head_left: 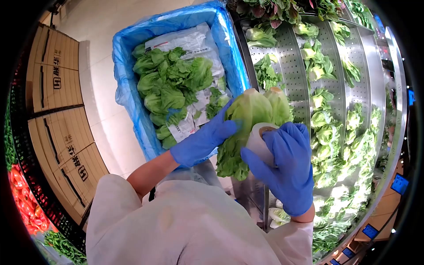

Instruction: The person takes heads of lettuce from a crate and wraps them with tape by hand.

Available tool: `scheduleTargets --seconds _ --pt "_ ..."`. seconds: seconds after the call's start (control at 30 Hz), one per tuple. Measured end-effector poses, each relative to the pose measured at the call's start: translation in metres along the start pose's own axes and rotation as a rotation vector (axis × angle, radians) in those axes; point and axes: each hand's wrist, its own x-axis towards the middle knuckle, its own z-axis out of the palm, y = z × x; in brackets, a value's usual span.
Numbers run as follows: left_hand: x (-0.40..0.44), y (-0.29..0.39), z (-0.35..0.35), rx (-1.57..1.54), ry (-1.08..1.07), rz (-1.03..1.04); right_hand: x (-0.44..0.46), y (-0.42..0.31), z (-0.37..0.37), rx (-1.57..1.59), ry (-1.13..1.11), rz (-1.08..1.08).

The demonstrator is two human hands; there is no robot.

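Observation:
Two heads of green lettuce (249,108) stand side by side, cut ends up and leaves hanging down. Around the left side of them is my left hand (207,134) in a blue glove, its fingers partly hidden behind the leaves. My right hand (285,161), also gloved in blue, grips a white roll of tape (260,143) against the front of the lettuce, with fingertips at the roll's core. More loose lettuce (170,84) lies to the left in a crate lined with blue plastic (126,88), on top of printed white paper or film.
On the right, a perforated metal display shelf (293,53) holds rows of leafy greens (327,132). Brown cardboard boxes (55,84) line the left side, with red peppers (26,198) beyond a black crate edge. Pale floor tiles (104,57) show between boxes and crate.

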Motion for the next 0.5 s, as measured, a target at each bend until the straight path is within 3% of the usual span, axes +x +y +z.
scheduleTargets --seconds 0.07,0.17,0.23,0.27,0.33,0.43,0.5 --pt "0.006 -0.007 -0.008 0.147 -0.03 0.043 0.002 -0.004 -0.004 -0.03 0.022 -0.019" --pt "-0.001 0.011 0.008 -0.052 -0.221 0.241 0.004 -0.008 -0.009 -0.053 0.004 -0.018" --pt "-0.002 0.019 0.012 0.35 -0.005 0.297 0.007 -0.007 -0.004 -0.07 0.046 -0.034" --pt "-0.006 0.026 0.016 0.35 -0.001 0.302 0.008 -0.007 -0.001 -0.085 0.092 -0.043" --pt "-0.014 0.046 0.032 0.133 0.161 0.063 0.013 -0.004 -0.001 -0.057 0.069 -0.047" --pt "-0.011 0.035 0.021 0.147 0.167 0.222 0.018 0.003 0.003 -0.029 0.051 -0.035" --pt "-0.011 0.034 0.016 0.181 0.231 0.197 0.019 0.01 0.007 -0.029 0.054 -0.014"
